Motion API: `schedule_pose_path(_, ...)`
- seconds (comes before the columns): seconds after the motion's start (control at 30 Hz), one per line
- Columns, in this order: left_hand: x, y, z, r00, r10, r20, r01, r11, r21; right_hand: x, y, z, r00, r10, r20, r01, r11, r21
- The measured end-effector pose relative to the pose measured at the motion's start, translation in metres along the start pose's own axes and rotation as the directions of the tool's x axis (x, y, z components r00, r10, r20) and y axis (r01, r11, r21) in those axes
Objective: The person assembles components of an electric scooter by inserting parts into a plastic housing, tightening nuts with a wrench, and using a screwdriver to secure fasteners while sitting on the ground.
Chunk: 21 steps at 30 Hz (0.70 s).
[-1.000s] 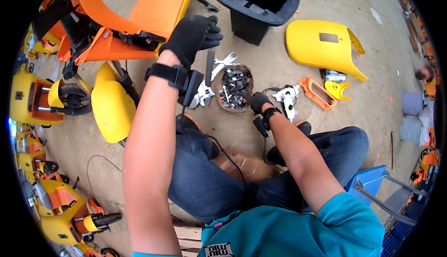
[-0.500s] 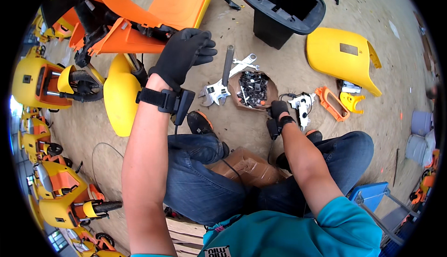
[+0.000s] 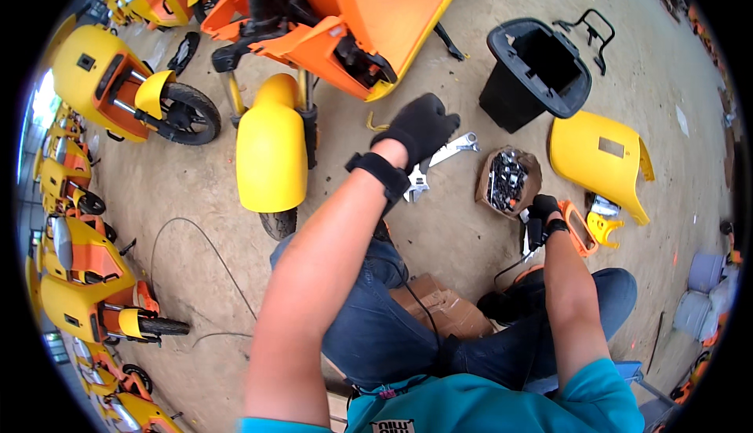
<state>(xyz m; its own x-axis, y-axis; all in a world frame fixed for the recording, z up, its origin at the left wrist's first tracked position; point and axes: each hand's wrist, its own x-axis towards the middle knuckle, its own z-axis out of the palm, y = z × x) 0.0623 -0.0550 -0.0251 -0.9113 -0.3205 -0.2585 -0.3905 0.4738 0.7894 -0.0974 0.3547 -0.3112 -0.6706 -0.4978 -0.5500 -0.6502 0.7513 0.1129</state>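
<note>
My left hand [image 3: 423, 125], in a black glove, is over the wrenches on the floor with its fingers curled in. Whatever is inside that grip is hidden. Out from beneath it, a silver wrench handle [image 3: 456, 147] points to the far right, and part of an adjustable wrench head [image 3: 417, 187] shows on the near side. My right hand [image 3: 543, 209], also gloved, is closed at the near right side of an open cardboard box [image 3: 484, 190] filled with small dark fasteners [image 3: 508, 178]. I cannot make out what it holds. A white metal part [image 3: 527, 237] shows partly beside it.
An orange and yellow scooter [image 3: 400, 1] stands ahead, its yellow front fender [image 3: 271, 154] at left. Beyond the box are a black bin [image 3: 510, 92] and a yellow body panel [image 3: 592, 147]. An orange frame [image 3: 579, 229] and yellow bracket [image 3: 604, 231] lie right. A cable [image 3: 202, 231] curves across the floor.
My view has turned left. My left hand has come away from beside the scooter down over the wrenches, and its fingers have curled in. My right hand stays beside the box.
</note>
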Motion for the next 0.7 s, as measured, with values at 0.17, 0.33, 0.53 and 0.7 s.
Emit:
schedule_pose_path(0.17,-0.017,0.006,-0.010,0.991,-0.004,-0.134,0.021,0.993,0.120,-0.016,0.012,-0.092,0.969,-0.207,-0.134,0.195,0.976,-0.094)
schedule_pose_path(0.33,-0.023,0.004,-0.037,0.967,-0.038,-0.253,0.054,0.997,0.058,-0.060,0.002,-0.201,0.752,-0.505,-0.425,0.492,0.858,-0.148)
schedule_pose_path(0.53,-0.020,-0.013,-0.054,0.890,0.041,-0.453,-0.004,0.997,0.083,-0.107,-0.062,-0.290,0.994,0.031,-0.104,0.092,0.274,0.957)
schedule_pose_path(0.7,-0.024,-0.008,-0.061,0.814,0.176,-0.553,-0.156,0.984,0.083,-0.125,-0.105,-0.302,0.984,-0.039,-0.172,0.174,0.360,0.917)
